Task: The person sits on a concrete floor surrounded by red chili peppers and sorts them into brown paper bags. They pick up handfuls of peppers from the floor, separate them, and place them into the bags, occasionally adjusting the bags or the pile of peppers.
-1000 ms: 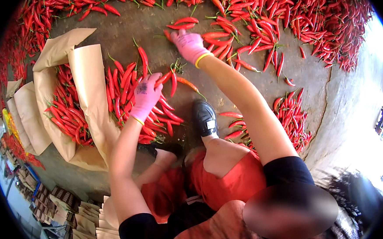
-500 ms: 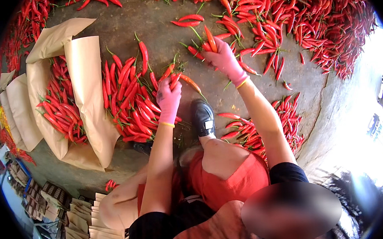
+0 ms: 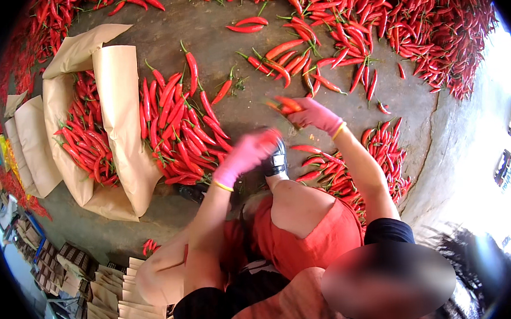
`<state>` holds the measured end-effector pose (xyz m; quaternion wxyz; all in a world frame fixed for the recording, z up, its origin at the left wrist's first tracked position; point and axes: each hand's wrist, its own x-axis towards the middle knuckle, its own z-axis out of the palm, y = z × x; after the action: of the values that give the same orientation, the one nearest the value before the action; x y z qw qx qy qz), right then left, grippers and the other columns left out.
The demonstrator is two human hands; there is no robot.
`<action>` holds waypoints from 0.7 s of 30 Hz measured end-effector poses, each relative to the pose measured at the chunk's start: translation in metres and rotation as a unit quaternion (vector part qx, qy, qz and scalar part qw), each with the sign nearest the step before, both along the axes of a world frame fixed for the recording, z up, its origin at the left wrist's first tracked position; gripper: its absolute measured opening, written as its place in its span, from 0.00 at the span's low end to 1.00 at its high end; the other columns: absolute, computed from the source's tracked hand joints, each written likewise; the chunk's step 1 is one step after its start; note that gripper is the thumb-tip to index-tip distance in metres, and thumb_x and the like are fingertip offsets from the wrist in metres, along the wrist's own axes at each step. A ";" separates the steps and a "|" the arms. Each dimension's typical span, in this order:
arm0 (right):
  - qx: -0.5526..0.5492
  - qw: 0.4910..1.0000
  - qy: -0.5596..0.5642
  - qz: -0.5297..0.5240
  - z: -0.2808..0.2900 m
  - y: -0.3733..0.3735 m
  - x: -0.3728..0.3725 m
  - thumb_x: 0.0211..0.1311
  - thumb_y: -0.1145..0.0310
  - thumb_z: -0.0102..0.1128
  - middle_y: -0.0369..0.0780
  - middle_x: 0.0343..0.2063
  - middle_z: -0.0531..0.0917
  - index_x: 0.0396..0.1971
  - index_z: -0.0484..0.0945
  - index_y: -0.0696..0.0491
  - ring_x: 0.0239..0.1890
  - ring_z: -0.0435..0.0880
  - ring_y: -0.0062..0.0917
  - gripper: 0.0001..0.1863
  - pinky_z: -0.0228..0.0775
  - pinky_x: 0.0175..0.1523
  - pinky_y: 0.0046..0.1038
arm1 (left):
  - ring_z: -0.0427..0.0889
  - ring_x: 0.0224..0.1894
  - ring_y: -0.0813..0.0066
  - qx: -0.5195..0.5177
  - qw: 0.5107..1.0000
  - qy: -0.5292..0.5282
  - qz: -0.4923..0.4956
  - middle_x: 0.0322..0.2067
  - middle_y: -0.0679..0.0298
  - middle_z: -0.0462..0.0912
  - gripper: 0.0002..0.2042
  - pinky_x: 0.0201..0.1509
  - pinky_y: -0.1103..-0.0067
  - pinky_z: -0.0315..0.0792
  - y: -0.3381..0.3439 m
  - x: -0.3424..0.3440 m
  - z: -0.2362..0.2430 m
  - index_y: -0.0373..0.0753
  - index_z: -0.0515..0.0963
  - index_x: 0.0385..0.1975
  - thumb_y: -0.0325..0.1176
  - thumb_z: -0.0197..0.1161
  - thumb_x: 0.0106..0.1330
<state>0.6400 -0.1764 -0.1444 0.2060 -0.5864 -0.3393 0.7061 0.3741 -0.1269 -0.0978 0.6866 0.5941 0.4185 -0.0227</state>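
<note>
Head view shows the right hand [image 3: 317, 113], in a pink glove, clenched around a few red chillies [image 3: 284, 104] held just above the concrete floor [image 3: 246, 110]. Beside it the gloved left hand [image 3: 249, 153] is blurred, and I cannot tell whether it grips anything. This looks like the gathering step; next likely calls for carrying the bunch to the sorted row [image 3: 178, 132] beside the paper bag [image 3: 121, 109].

Both arms extended forward and down from the lower edge, left hand [image 3: 248, 154] in a pink glove, blurred, fingers loosely curled, palm down, right hand [image 3: 314, 114] in a pink glove, fingers closed, bracelet at each wrist, forearms bare.
</note>
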 end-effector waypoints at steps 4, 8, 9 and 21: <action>0.127 0.976 -0.026 -0.175 0.016 0.006 0.029 0.57 0.73 0.60 0.38 0.35 0.78 0.55 0.74 0.57 0.37 0.75 0.20 0.23 0.71 0.43 0.25 | 0.83 0.46 0.51 0.230 0.958 0.093 0.140 0.42 0.50 0.83 0.13 0.49 0.67 0.77 0.009 0.015 -0.032 0.39 0.81 0.47 0.30 0.65 0.62; 0.337 0.811 -0.474 -0.062 -0.021 0.064 -0.016 0.49 0.74 0.61 0.44 0.40 0.78 0.45 0.75 0.53 0.44 0.78 0.38 0.19 0.72 0.50 0.38 | 0.82 0.39 0.48 0.468 0.849 0.229 0.085 0.42 0.54 0.76 0.21 0.38 0.61 0.78 0.070 -0.003 -0.076 0.44 0.72 0.50 0.38 0.68 0.58; 0.318 0.769 -0.555 0.001 -0.036 0.074 -0.027 0.48 0.73 0.62 0.45 0.41 0.78 0.42 0.74 0.52 0.46 0.78 0.42 0.18 0.71 0.51 0.42 | 0.82 0.40 0.49 0.429 0.857 0.281 0.040 0.41 0.54 0.78 0.21 0.38 0.61 0.78 0.078 -0.003 -0.077 0.44 0.73 0.49 0.39 0.69 0.57; 0.185 0.937 -0.222 -0.196 -0.020 0.073 0.010 0.51 0.71 0.64 0.52 0.46 0.78 0.52 0.74 0.56 0.48 0.79 0.48 0.25 0.74 0.52 0.43 | 0.70 0.24 0.83 -0.072 0.930 -0.019 0.360 0.25 0.70 0.73 0.10 0.29 0.82 0.67 0.066 -0.086 -0.050 0.37 0.72 0.36 0.22 0.59 0.55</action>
<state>0.6503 -0.1030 -0.1648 0.3646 -0.7347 -0.3789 0.4287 0.2883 -0.0608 -0.1478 0.6973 0.3525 0.5886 0.2074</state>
